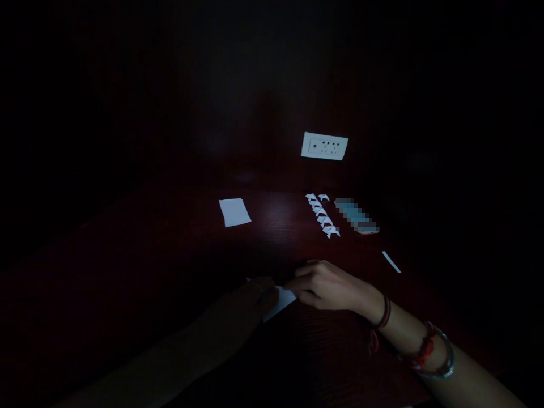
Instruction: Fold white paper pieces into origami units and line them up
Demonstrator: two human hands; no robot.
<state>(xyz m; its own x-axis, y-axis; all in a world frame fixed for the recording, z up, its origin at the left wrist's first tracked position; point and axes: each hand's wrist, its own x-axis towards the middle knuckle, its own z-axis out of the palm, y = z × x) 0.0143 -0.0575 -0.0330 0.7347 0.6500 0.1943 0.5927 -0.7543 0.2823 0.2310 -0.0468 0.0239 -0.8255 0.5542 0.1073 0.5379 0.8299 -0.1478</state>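
Note:
A white sheet of paper (280,301), with a slanting lower edge, lies on the dark red table (272,243) between both hands. My left hand (259,294) is in deep shadow over the left part of the paper, its fingers curled on it. From the right, my right hand (318,285) is bent with its fingertips at the paper's right corner. Part of the sheet is hidden under the left hand. Whether the paper is gripped or only pressed down is hard to tell.
Beyond the hands lie a stack of white paper (235,212), a row of small folded paper pieces (319,212), a phone (356,215) with a blurred screen and a thin white strip (391,262). A socket plate (324,146) is on the wall.

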